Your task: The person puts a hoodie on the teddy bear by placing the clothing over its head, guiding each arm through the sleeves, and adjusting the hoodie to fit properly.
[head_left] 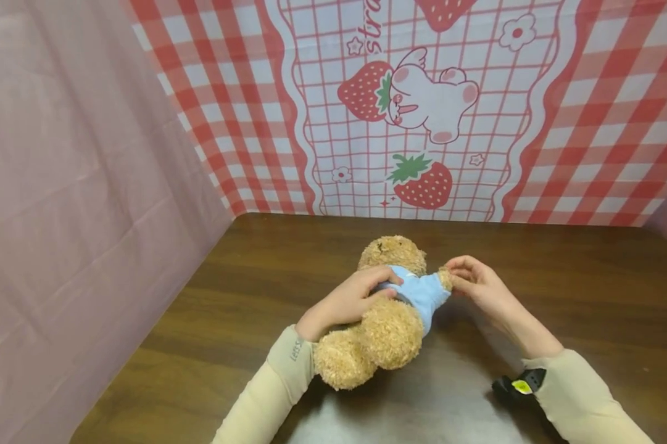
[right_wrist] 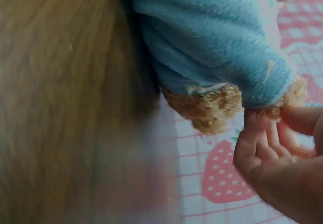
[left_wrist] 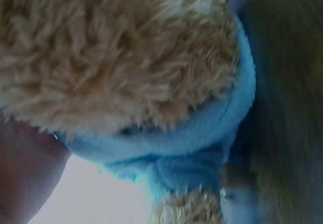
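Observation:
A tan curly-furred teddy bear (head_left: 393,336) in a light blue shirt (head_left: 426,295) lies on the brown table, its head toward the back and legs toward the front. My left hand (head_left: 361,295) grips the bear's body from the left, fingers over the shirt near the hem. With thumb and fingertips, my right hand (head_left: 480,288) pinches the paw at the end of the bear's sleeve. In the right wrist view, that hand (right_wrist: 282,158) holds the tan paw tip just beyond the blue cuff. Fur (left_wrist: 116,57) and the blue hem (left_wrist: 202,128) fill much of the left wrist view.
The dark wood table (head_left: 600,296) meets a red-and-white strawberry-print cloth (head_left: 422,123) at the back. A pale pink curtain (head_left: 89,185) hangs along the left side. A black strap with a yellow label (head_left: 522,386) sits at the right cuff.

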`<state>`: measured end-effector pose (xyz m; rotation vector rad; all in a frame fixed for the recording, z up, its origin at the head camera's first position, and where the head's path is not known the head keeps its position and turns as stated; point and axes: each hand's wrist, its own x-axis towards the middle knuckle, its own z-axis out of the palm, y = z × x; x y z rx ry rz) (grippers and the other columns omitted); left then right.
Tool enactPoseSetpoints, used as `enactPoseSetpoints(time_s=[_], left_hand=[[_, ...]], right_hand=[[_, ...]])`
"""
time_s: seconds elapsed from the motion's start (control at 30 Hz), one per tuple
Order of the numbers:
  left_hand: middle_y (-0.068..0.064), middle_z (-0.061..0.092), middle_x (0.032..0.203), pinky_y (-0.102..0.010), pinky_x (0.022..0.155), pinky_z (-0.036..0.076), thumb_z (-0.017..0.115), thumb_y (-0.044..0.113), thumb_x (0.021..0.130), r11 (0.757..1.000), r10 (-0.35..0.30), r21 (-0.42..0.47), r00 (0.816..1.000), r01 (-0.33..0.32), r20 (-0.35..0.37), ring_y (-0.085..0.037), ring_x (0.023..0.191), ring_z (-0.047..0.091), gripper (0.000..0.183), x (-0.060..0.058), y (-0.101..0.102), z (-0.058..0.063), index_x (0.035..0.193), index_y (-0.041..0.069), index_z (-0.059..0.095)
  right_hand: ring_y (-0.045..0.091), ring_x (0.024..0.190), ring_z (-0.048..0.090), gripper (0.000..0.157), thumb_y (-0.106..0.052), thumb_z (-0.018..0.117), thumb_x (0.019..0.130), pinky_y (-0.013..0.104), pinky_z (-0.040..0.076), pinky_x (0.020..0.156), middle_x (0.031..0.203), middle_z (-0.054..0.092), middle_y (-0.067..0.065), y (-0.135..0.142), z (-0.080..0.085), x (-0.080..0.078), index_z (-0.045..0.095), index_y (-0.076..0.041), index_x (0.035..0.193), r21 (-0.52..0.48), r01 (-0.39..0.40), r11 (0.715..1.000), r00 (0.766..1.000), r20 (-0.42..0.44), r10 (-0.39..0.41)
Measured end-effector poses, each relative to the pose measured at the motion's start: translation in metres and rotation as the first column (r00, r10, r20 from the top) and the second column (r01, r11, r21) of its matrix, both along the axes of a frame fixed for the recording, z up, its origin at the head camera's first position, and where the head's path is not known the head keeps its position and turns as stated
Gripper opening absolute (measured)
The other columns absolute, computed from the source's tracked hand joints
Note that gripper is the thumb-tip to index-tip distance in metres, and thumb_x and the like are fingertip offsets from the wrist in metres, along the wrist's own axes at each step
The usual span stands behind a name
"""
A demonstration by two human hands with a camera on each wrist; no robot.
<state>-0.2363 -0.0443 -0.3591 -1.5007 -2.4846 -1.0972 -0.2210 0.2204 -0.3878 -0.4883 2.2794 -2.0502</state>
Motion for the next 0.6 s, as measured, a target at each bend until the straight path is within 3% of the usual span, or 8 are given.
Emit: enactPoseSetpoints(time_s=[0.13,0.27,0.4,0.5,0.6], left_hand=[[-0.002,0.054,0.11,-0.025,0.097,0.035,0.056,0.018,0.088,0.999,-0.001,-0.041,0.993,-0.004,-0.121,-0.012,0.108,0.048,0.019,0.004,0.01,-0.003,0.106,0.012,0.053],[-0.001,0.047,0.134,-0.033,0.107,0.023,0.052,0.021,0.089,0.99,-0.011,-0.138,0.98,-0.017,-0.198,-0.014,0.126,0.038,0.034,0.007,0.017,-0.007,0.123,0.015,0.052],[0.002,0.041,0.141,-0.036,0.108,0.02,0.042,0.018,0.094,0.977,-0.027,-0.21,0.972,-0.024,-0.233,-0.015,0.131,0.034,0.03,0.011,0.021,-0.009,0.121,0.017,0.055],[0.001,0.042,0.139,-0.034,0.109,0.019,0.041,0.009,0.093,0.97,-0.019,-0.238,0.966,-0.044,-0.257,-0.016,0.131,0.033,0.035,0.013,0.022,-0.008,0.126,0.015,0.051],[0.001,0.044,0.138,-0.032,0.109,0.018,0.043,0.0,0.09,0.962,-0.003,-0.263,0.964,-0.069,-0.265,-0.015,0.13,0.034,0.046,0.016,0.023,-0.006,0.133,0.013,0.044]], right_hand=[[0.002,0.084,0.059,0.027,-0.015,0.055,0.091,0.025,0.05,0.072,0.094,0.061,-0.011,-0.002,0.007,0.006,0.053,0.004,0.111,0.151,-0.009,0.988,0.998,-0.066,0.02],[0.002,0.076,0.06,0.026,-0.009,0.062,0.085,0.024,0.051,0.065,0.091,0.063,-0.002,-0.007,0.011,0.009,0.058,0.007,0.106,0.279,0.048,0.959,0.986,-0.168,-0.001],[0.004,0.066,0.056,0.017,-0.011,0.056,0.089,0.023,0.047,0.057,0.082,0.063,0.007,-0.013,0.011,0.011,0.059,0.001,0.1,0.423,0.186,0.887,0.961,-0.265,-0.076],[0.011,0.057,0.054,0.015,-0.012,0.049,0.094,0.025,0.043,0.051,0.069,0.059,0.008,-0.017,0.011,0.014,0.052,-0.001,0.103,0.504,0.249,0.827,0.954,-0.275,-0.119],[0.015,0.05,0.051,0.014,-0.009,0.04,0.096,0.026,0.041,0.048,0.059,0.052,0.007,-0.019,0.009,0.013,0.045,0.0,0.106,0.535,0.267,0.802,0.955,-0.257,-0.147]])
